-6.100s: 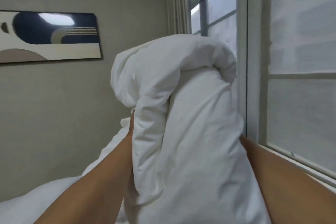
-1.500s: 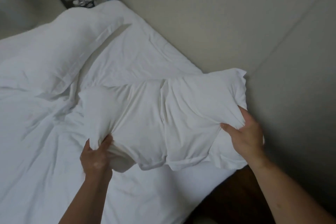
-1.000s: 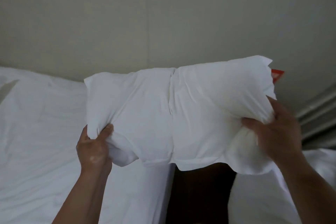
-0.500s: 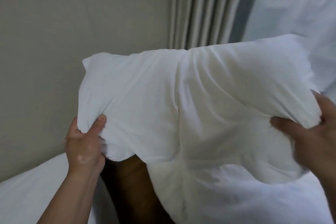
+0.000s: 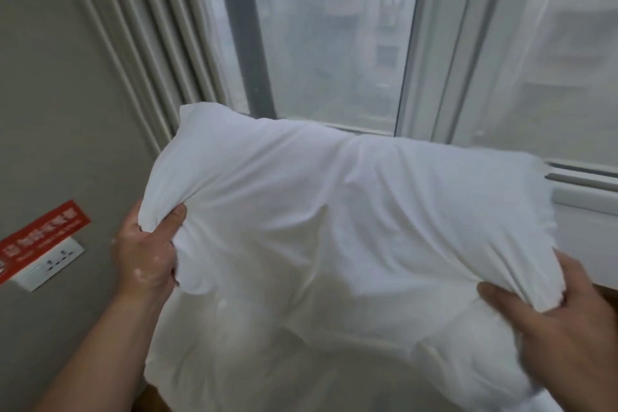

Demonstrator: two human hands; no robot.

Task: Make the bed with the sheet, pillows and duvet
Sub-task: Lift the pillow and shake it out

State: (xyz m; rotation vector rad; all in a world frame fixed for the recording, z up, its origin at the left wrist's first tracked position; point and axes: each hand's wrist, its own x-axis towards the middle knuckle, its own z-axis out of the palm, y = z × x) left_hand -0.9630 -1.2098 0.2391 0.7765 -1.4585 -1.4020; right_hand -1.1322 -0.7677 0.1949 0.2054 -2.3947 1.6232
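A white pillow (image 5: 351, 211) in a white case is held up in front of me, level with the window. My left hand (image 5: 143, 251) grips its left end, thumb pressed into the fabric. My right hand (image 5: 561, 321) grips the lower right corner, with cloth bunched between thumb and fingers. More white bedding (image 5: 301, 361) hangs or lies below the pillow; I cannot tell whether it is a second pillow or the duvet. The bed itself is out of view.
A large window (image 5: 334, 43) with a sill fills the upper right. Beige curtains (image 5: 140, 43) hang at its left edge. On the grey wall to the left sit a white socket plate (image 5: 50, 266) and a red sticker (image 5: 40, 231).
The view has swung right from the bed to the window corner. The pillow stays gripped in both hands and has been carried along, raised in front of the window.
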